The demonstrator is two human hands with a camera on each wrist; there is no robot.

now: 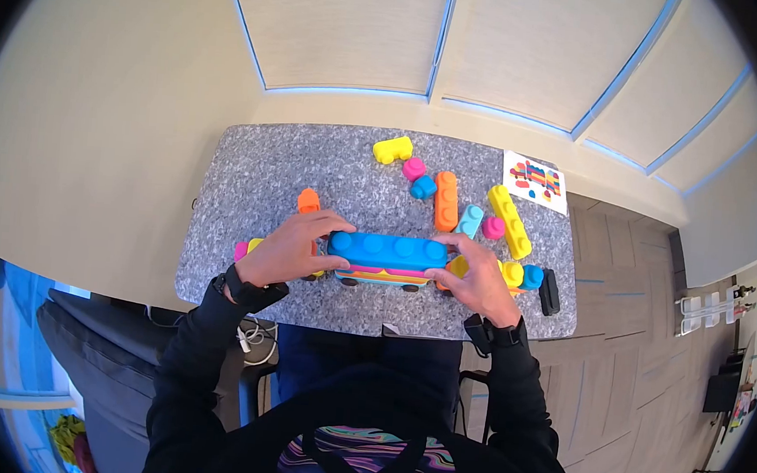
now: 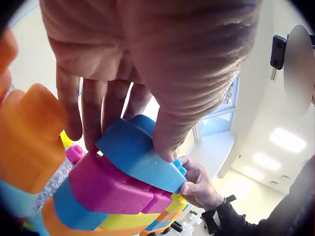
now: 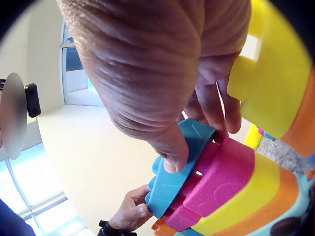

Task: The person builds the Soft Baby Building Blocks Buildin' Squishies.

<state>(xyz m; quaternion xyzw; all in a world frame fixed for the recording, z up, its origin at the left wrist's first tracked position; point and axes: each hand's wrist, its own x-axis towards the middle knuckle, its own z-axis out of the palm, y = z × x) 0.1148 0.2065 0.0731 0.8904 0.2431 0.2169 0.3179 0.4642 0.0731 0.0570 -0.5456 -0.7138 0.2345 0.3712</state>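
Observation:
A long blue block (image 1: 388,251) with a row of studs lies across the top of a layered block stack. The left hand (image 1: 296,246) pinches its left end between thumb and fingers, and the right hand (image 1: 475,280) pinches its right end. In the left wrist view, the blue block (image 2: 140,152) rests over magenta blocks (image 2: 110,184), with blue, yellow and orange layers beneath. The right wrist view shows the right thumb against the blue block's (image 3: 182,169) side, with narrow gaps above the magenta blocks (image 3: 224,179).
Taller block columns flank the stack, an orange one (image 2: 34,137) at left and a yellow one (image 3: 275,69) at right. Behind lie loose blocks, including an orange one (image 1: 446,202) and a yellow one (image 1: 510,222). A picture sheet (image 1: 536,181) lies at the table's back right corner.

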